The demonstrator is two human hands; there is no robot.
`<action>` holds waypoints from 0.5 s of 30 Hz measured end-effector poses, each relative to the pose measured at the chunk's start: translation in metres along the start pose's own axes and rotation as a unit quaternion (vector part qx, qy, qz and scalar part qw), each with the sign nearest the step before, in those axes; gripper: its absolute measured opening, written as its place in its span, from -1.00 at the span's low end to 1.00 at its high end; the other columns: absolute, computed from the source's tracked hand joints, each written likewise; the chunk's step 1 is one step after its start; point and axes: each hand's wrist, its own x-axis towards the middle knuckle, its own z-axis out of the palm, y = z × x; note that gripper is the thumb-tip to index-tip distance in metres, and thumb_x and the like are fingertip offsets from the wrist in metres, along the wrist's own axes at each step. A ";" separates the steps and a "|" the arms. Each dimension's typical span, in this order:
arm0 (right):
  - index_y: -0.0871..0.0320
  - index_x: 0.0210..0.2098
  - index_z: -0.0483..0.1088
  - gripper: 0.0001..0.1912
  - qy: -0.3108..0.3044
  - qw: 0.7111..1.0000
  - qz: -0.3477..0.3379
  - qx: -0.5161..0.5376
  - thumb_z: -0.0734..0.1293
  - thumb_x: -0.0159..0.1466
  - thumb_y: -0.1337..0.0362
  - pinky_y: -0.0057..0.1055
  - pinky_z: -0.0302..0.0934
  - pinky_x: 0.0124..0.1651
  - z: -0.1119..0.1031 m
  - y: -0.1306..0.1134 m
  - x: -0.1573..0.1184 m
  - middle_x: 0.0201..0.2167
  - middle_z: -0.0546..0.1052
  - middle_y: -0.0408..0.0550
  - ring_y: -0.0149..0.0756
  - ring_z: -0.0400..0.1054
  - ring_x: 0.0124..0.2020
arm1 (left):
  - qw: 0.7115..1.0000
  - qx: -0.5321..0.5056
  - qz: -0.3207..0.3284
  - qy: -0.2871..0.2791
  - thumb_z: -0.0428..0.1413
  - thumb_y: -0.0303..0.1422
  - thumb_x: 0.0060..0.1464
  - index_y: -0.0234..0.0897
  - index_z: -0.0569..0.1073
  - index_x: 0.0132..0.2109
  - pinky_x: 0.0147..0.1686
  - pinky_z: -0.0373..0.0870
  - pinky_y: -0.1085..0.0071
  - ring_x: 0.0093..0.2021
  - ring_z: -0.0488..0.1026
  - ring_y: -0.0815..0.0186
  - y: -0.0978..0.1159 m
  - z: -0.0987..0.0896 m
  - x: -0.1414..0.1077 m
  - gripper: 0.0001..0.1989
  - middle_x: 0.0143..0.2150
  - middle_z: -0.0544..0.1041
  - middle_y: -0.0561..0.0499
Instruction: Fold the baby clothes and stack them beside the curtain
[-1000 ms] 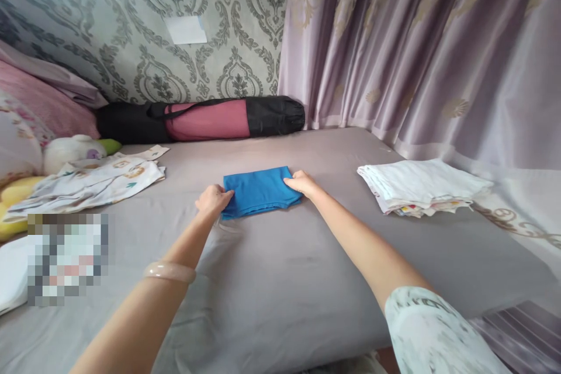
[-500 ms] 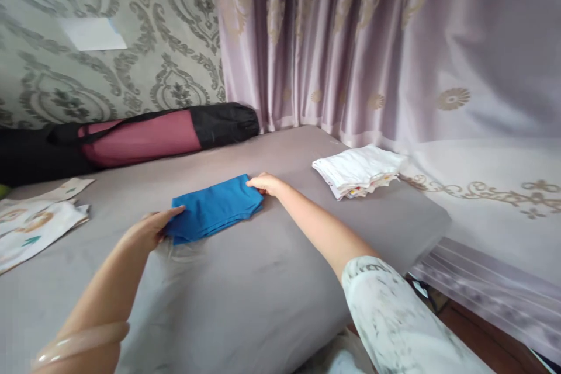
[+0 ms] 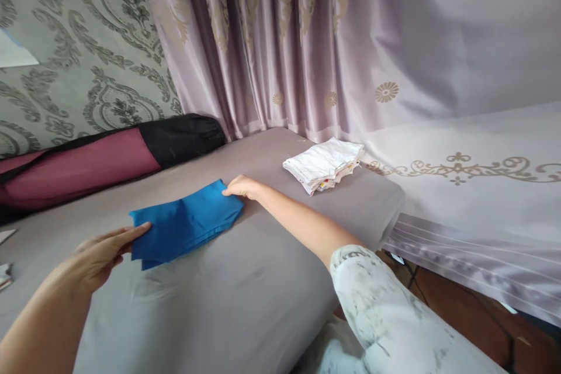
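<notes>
A folded blue cloth (image 3: 186, 221) is stretched between my two hands over the grey bed surface. My left hand (image 3: 107, 248) pinches its left end, thumb on top and fingers beneath. At the upper right corner of the cloth, my right hand (image 3: 242, 187) grips the edge between thumb and fingers. To the right of my right hand lies a stack of folded white cloths (image 3: 324, 162), with some coloured bits showing at its lower edge.
A long black and maroon bag (image 3: 105, 155) lies along the patterned wall. Lilac curtains (image 3: 307, 58) hang behind the grey bed (image 3: 245, 304). Parts of pale cloth (image 3: 5, 276) show at the left edge. Brown floor is visible at the lower right.
The view has turned to the right. The left end of the blue cloth looks raised from the bed in my left hand, while both hands keep their grip.
</notes>
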 end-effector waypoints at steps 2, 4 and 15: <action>0.17 -0.64 0.32 -0.77 0.024 1.000 -0.015 0.001 0.42 0.05 0.41 -0.61 0.06 -0.45 -0.021 0.000 -0.007 -0.72 0.30 -0.34 -0.49 0.25 -0.50 | 0.996 -0.087 -0.007 -0.028 0.33 0.19 -0.84 -0.11 0.49 -0.46 -0.40 0.18 0.45 -0.41 0.35 0.33 0.017 0.004 -0.005 -0.31 -0.59 0.49 0.22; 0.18 -0.64 0.33 -0.80 0.058 0.998 -0.035 -0.002 0.39 0.07 0.41 -0.59 0.07 -0.46 -0.046 0.002 -0.015 -0.70 0.33 -0.30 -0.48 0.25 -0.51 | 0.991 -0.124 0.004 -0.043 0.37 0.11 -0.81 -0.14 0.52 -0.46 -0.37 0.14 0.43 -0.40 0.32 0.33 0.035 0.013 -0.011 -0.36 -0.59 0.49 0.19; 0.23 -0.52 0.48 -0.94 0.254 0.967 -0.014 -0.031 0.42 0.07 0.39 -0.57 0.20 -0.35 -0.198 0.024 -0.062 -0.54 0.52 -0.15 -0.41 0.39 -0.41 | 0.967 -0.144 0.200 -0.070 0.29 -0.05 -0.31 -0.24 0.49 -0.55 -0.43 0.16 0.38 -0.49 0.24 0.33 0.146 0.116 -0.052 -0.66 -0.65 0.31 0.09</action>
